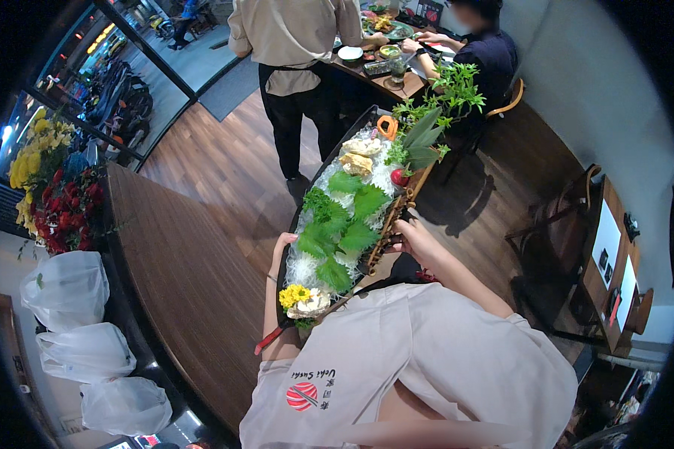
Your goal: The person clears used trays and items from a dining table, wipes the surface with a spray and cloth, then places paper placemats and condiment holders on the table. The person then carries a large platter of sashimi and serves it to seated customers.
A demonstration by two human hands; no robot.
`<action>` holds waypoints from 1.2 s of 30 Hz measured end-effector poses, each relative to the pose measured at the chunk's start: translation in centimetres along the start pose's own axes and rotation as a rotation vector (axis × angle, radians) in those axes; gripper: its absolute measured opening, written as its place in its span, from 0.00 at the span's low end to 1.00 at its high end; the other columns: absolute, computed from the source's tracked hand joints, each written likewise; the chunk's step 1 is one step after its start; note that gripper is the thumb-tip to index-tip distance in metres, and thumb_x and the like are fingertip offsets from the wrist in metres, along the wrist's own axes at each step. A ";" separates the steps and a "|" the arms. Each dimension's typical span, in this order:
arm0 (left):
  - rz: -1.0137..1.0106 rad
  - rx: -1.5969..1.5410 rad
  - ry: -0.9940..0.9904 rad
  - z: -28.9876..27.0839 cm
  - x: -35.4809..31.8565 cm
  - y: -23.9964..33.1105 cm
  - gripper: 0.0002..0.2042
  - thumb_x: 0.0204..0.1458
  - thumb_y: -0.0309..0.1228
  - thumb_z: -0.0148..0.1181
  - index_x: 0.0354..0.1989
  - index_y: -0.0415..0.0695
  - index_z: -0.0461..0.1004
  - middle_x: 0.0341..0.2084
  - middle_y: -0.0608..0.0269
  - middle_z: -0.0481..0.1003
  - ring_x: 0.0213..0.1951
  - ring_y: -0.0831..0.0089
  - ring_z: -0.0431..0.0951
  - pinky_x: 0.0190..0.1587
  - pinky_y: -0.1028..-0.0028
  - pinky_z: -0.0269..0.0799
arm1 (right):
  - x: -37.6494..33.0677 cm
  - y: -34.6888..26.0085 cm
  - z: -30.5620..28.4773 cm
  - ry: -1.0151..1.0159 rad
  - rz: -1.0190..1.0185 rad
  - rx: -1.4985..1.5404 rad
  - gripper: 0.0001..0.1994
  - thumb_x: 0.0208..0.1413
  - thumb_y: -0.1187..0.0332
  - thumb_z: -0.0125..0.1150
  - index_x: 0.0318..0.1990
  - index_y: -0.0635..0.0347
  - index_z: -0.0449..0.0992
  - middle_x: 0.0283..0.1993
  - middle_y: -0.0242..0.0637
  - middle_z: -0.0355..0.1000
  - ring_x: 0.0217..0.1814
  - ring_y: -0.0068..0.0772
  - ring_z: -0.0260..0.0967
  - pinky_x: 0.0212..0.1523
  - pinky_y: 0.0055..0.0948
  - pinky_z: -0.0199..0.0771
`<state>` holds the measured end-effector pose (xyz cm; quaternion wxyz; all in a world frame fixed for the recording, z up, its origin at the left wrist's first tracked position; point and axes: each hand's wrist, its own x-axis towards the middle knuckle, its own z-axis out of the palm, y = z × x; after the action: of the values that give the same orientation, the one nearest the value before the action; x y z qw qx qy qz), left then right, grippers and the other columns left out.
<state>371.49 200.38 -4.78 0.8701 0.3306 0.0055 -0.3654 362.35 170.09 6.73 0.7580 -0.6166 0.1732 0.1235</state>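
Note:
A long, dark boat-shaped serving platter [283, 275] is held up in front of my body. White shredded garnish [302, 263] covers its bed, with serrated green leaves [358, 233] on top. A yellow flower [295, 295] lies by an oyster-like shell piece at the near end; more pale shell pieces [357, 163], a carved orange slice [387, 126] and a red radish [400, 177] sit toward the far end. My left hand [284, 241] grips the left rim, and my right hand [406, 233] closes on the right side by the brown railing; the fingers beneath are partly hidden.
A person in a beige shirt [296, 37] stands ahead, back turned. Beyond, someone sits at a dining table [410, 88] with dishes. A curved brown counter [176, 292] runs along my left, with white plastic bags [86, 352] and flowers [67, 206] beside it. Another table [614, 284] and chairs stand right.

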 end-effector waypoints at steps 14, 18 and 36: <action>0.008 -0.091 -0.076 -0.1 -0.8 -1.3 0.25 0.49 0.45 0.50 0.44 0.33 0.73 0.35 0.49 0.78 0.33 0.60 0.80 0.41 0.64 0.77 | -0.6 -0.3 0.9 -0.096 -0.177 -0.137 0.20 0.61 0.66 0.45 0.56 0.72 0.65 0.54 0.46 0.68 0.51 0.36 0.72 0.46 0.36 0.82; 0.015 -0.136 -0.067 -0.1 -1.8 -1.9 0.25 0.49 0.45 0.50 0.44 0.33 0.73 0.35 0.48 0.78 0.33 0.60 0.80 0.42 0.64 0.77 | -1.0 -0.7 1.3 -0.058 -0.104 -0.184 0.19 0.61 0.66 0.47 0.53 0.73 0.64 0.51 0.46 0.68 0.47 0.34 0.72 0.44 0.35 0.82; 0.008 -0.222 -0.103 3.5 -5.7 -0.6 0.26 0.50 0.47 0.50 0.49 0.36 0.72 0.40 0.49 0.77 0.38 0.58 0.79 0.46 0.62 0.75 | -1.4 -1.4 2.0 -0.071 -0.021 -0.069 0.09 0.61 0.65 0.49 0.39 0.61 0.60 0.36 0.32 0.61 0.32 0.22 0.64 0.39 0.34 0.80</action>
<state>366.15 201.61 -0.92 0.9019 0.2132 -0.0002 -0.3756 361.81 171.76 8.91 0.7431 -0.6396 0.1354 0.1430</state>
